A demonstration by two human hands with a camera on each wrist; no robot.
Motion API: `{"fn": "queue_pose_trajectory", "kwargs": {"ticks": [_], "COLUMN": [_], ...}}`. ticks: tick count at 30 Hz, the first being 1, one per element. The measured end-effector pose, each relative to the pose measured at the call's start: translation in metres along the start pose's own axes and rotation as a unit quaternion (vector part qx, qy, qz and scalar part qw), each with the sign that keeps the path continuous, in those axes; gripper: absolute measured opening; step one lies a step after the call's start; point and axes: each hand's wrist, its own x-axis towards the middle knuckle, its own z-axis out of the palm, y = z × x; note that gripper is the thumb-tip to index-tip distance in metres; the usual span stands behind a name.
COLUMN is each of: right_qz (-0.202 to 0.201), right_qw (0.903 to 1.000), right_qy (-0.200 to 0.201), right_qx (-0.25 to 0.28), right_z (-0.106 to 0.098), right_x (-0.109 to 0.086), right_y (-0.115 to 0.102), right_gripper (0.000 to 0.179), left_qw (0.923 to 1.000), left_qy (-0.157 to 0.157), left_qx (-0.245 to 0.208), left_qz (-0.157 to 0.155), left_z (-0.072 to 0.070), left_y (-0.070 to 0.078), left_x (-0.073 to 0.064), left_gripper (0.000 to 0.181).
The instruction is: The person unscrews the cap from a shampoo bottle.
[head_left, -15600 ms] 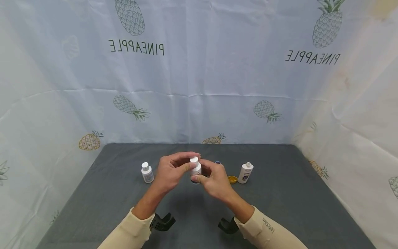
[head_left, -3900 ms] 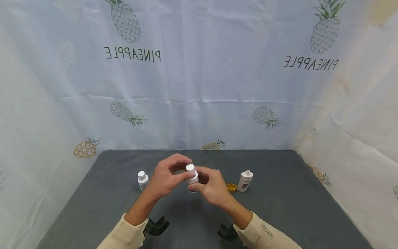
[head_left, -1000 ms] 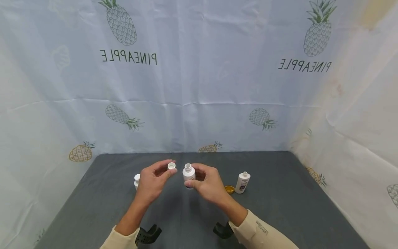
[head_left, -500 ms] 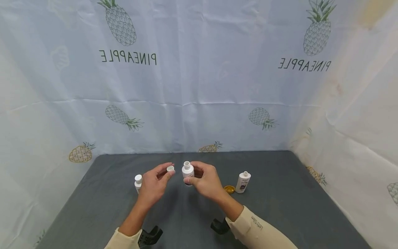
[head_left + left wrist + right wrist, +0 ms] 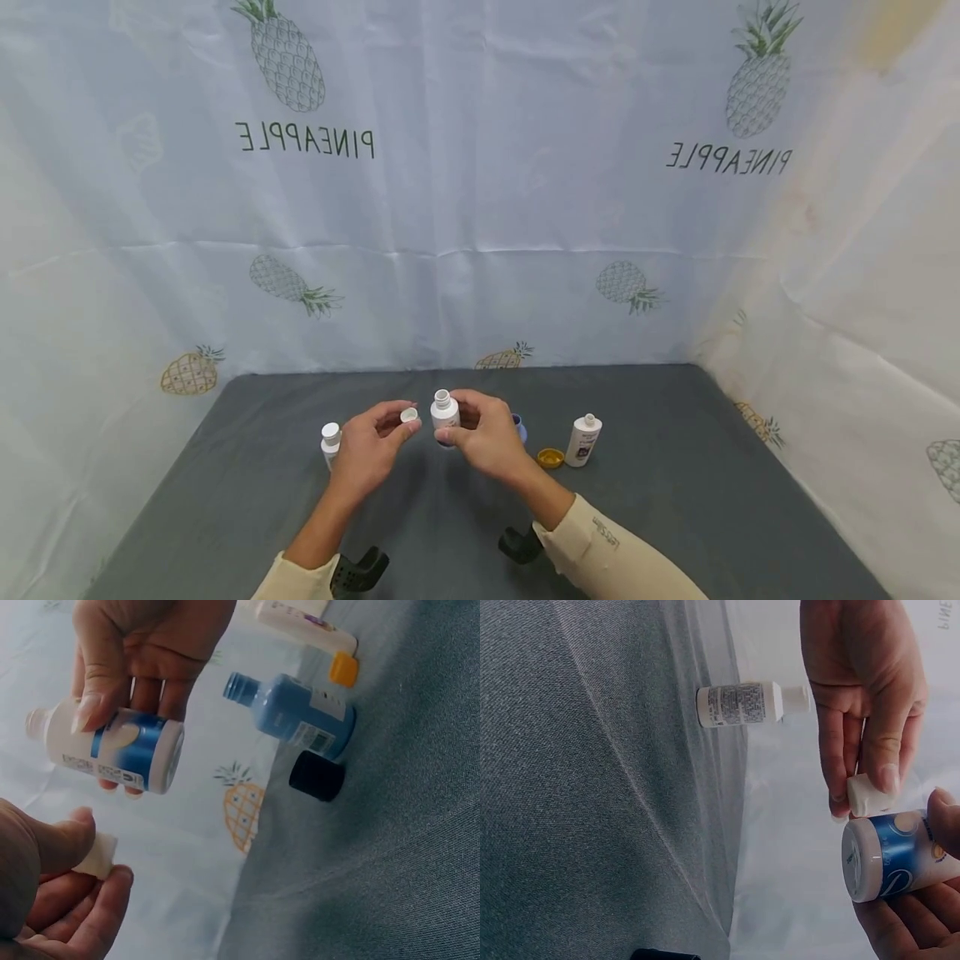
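My left hand pinches a small white screw cap between thumb and fingers, its hollow side facing up. Just to the right, my right hand grips a white bottle around its body, above the table. The bottle is upright and its threaded neck is bare. In the left wrist view a blue band shows on the bottle's label. Cap and bottle are a short gap apart in the head view. Whether the bottle has contents cannot be seen.
Left of my hands stands a capped white bottle, partly hidden by the left hand. Behind the right hand are an uncapped blue bottle and a dark cap. A yellow cap lies beside an uncapped white bottle. A curtain backs the table.
Earlier, the left hand held the cap on the bottle's neck; now the cap is off and apart. Over the last second, the right hand and bottle shifted slightly left, and the blue bottle came into view.
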Motion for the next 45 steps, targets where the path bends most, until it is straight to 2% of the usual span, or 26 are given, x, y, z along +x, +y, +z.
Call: {"fn": "queue_pose_trajectory", "kwargs": {"ticks": [6, 13, 20, 28, 45], "right_qz": [0.011, 0.022, 0.032, 0.029, 0.025], "right_qw": [0.9999, 0.9997, 0.9995, 0.9995, 0.9995], "right_qy": [0.006, 0.005, 0.007, 0.016, 0.016], "right_qx": [0.0, -0.004, 0.002, -0.001, 0.003], "right_z": [0.004, 0.01, 0.016, 0.021, 0.033], "right_x": [0.003, 0.007, 0.008, 0.012, 0.019], "right_y": [0.002, 0.007, 0.012, 0.018, 0.025], "right_gripper": [0.041, 0.04, 0.042, 0.043, 0.04], "left_qw": [0.9999, 0.9988, 0.9983, 0.9963, 0.9956], "left_qy": [0.001, -0.004, 0.0, 0.003, 0.011], "left_qx": [0.007, 0.039, 0.052, 0.077, 0.087], "left_qz": [-0.013, -0.03, -0.027, -0.038, -0.033], "left_z": [0.003, 0.006, 0.009, 0.01, 0.01], "left_y": [-0.003, -0.007, -0.011, -0.014, -0.021], "left_x": [0.002, 0.004, 0.006, 0.007, 0.009], "left_gripper": [0.034, 0.03, 0.029, 0.031, 0.031]}}
